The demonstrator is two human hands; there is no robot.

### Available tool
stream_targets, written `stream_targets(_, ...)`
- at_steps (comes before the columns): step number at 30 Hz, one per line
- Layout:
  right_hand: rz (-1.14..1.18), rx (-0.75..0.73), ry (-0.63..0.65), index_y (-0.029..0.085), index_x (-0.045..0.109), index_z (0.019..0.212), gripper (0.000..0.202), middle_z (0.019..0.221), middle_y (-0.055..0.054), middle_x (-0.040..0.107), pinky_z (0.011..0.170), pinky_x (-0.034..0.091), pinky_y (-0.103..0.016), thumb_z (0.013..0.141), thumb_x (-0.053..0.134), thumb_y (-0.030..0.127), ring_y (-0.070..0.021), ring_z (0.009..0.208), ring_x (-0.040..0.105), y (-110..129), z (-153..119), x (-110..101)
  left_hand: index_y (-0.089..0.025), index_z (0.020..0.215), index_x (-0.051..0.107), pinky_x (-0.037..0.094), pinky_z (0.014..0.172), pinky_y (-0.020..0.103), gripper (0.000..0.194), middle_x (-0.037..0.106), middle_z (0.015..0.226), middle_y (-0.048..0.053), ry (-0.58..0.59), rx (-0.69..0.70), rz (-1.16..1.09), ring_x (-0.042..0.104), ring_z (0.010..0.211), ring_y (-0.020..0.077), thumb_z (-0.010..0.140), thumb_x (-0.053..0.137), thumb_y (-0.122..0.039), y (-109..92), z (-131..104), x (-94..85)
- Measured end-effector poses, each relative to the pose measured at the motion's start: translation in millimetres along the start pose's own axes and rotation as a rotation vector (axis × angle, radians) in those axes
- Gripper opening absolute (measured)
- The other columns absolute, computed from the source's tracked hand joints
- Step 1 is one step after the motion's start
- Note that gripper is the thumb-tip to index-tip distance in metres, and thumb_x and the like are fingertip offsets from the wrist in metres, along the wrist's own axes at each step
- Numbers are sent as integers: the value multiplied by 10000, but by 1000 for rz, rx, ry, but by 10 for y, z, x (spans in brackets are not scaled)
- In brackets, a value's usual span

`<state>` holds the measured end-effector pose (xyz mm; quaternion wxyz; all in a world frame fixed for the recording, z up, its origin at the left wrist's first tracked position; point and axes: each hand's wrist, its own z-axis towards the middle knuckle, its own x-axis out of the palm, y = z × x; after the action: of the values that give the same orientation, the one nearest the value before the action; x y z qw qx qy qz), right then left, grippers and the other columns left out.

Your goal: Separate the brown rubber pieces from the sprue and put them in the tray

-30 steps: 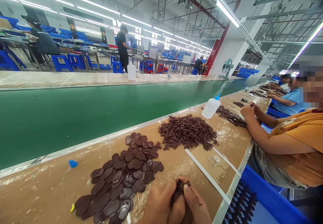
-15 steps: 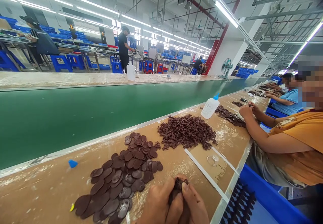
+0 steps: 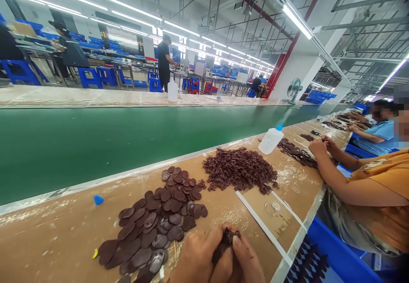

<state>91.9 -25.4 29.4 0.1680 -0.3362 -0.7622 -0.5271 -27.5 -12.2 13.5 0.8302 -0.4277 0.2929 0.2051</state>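
Low in the head view, my left hand (image 3: pixel 200 252) and my right hand (image 3: pixel 245 255) are pressed close together. Both are closed on a small dark brown piece (image 3: pixel 228 235) with a knobbly top; its lower part is hidden by my fingers and its exact kind cannot be made out. To the left of my hands lies a spread of flat, oval dark brown pieces (image 3: pixel 140 238), some with a raised pattern. Beyond my hands is a heap of small, curly dark brown pieces (image 3: pixel 239 170).
A white squeeze bottle (image 3: pixel 271 141) with a blue tip leans behind the heap. A blue cap (image 3: pixel 98 200) lies at left. The green belt (image 3: pixel 96 147) runs past the worktop. At right are a blue bin (image 3: pixel 341 253) and a co-worker's arm (image 3: pixel 345 185).
The view has turned slightly left, so the scene sits further right. Both hands keep hold of the dark brown piece, with barely any movement of the fingers.
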Motion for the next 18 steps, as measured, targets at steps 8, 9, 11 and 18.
stream_targets(8, -2, 0, 2, 162, 782, 793, 407, 743, -100, 766, 869, 553, -452, 518, 937, 419, -316, 897, 719, 33, -13, -22, -225, 1037, 607, 500, 669, 281, 200, 725, 801, 29, 28, -32, 21, 700, 711, 203, 946, 450, -308, -65, -16, -69)
stream_targets(9, 2, -4, 3, 163, 782, 797, 402, 747, -102, 766, 867, 554, -449, 523, 936, 414, -315, 896, 719, 33, -14, -25, -226, 1099, 606, 507, 679, 288, 235, 733, 823, 31, 27, -35, 8, 708, 728, 209, 950, 447, -312, -75, -13, -73)
stream_targets(11, 13, -6, 9, 164, 784, 809, 398, 747, -102, 767, 859, 555, -444, 533, 934, 410, -309, 881, 722, 32, -17, -30, -229, 1184, 598, 518, 694, 297, 291, 745, 862, 35, 47, -53, -34, 717, 759, 215, 957, 436, -314, -103, 0, -92)
stream_targets(18, 51, -29, 27, 173, 783, 827, 380, 695, -73, 758, 833, 563, -436, 543, 936, 376, -273, 783, 729, 60, -28, -41, -224, 1268, 587, 545, 721, 278, 376, 761, 973, 68, 93, -109, -233, 721, 837, 217, 930, 463, -332, -130, 33, -132)
